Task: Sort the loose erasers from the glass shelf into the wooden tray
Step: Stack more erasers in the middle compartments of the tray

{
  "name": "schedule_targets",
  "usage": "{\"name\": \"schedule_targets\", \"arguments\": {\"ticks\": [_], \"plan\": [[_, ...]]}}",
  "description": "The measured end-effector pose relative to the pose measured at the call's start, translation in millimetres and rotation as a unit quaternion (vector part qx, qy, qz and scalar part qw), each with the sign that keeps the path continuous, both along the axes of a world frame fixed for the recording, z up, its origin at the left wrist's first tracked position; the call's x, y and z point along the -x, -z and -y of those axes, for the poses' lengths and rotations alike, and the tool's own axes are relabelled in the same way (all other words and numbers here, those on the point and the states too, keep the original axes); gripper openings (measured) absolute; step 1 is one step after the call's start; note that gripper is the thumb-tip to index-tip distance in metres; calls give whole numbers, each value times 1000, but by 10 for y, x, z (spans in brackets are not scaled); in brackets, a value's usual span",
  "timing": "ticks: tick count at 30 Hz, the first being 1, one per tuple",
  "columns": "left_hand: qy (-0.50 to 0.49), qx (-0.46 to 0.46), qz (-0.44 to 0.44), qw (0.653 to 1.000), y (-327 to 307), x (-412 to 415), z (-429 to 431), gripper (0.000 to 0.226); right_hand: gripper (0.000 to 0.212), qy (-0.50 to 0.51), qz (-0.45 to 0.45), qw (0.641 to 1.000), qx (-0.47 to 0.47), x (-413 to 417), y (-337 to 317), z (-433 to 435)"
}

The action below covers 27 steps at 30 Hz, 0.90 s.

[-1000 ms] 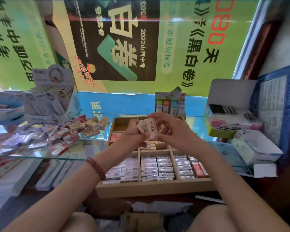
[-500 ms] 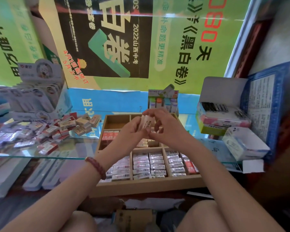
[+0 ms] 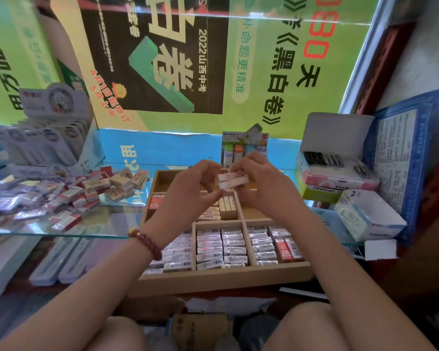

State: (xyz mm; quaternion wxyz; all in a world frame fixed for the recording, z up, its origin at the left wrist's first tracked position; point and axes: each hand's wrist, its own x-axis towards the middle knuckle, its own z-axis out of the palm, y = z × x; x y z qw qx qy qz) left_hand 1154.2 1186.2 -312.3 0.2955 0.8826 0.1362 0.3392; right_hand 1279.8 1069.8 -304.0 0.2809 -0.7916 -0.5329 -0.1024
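Pinching stacked erasers (image 3: 233, 181) | left hand (image 3: 188, 191), right hand (image 3: 266, 188) at either end | above wooden tray (image 3: 223, 277) dividers

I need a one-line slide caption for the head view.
Left hand and right hand hold two erasers above the tray; loose erasers lie on the shelf.

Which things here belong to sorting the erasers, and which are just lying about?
Belongs to the job: held erasers, pinched by the left hand and right hand; loose erasers on the glass shelf; wooden tray.

Just lying about: open white box; small white carton; colourful pack behind the tray; green posters.
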Motion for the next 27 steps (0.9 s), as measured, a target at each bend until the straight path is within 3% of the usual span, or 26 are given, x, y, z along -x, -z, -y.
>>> {"name": "schedule_targets", "arguments": {"ticks": [3, 7, 11, 27], "plan": [[-6, -1, -25, 1000, 89, -37, -68, 34, 25, 71, -48, 996, 0, -190, 92, 12], [-13, -6, -78, 997, 185, -52, -138, 17, 23, 134, -63, 985, 86, -421, 303, 58], [7, -8, -116, 993, 238, -31, -158, 12, 22, 152, -66, 975, 147, -482, 433, 49], [7, 0, -143, 990, 252, 22, -185, 10, 28, 191, -3, 956, 220, -512, 486, -38]]}}
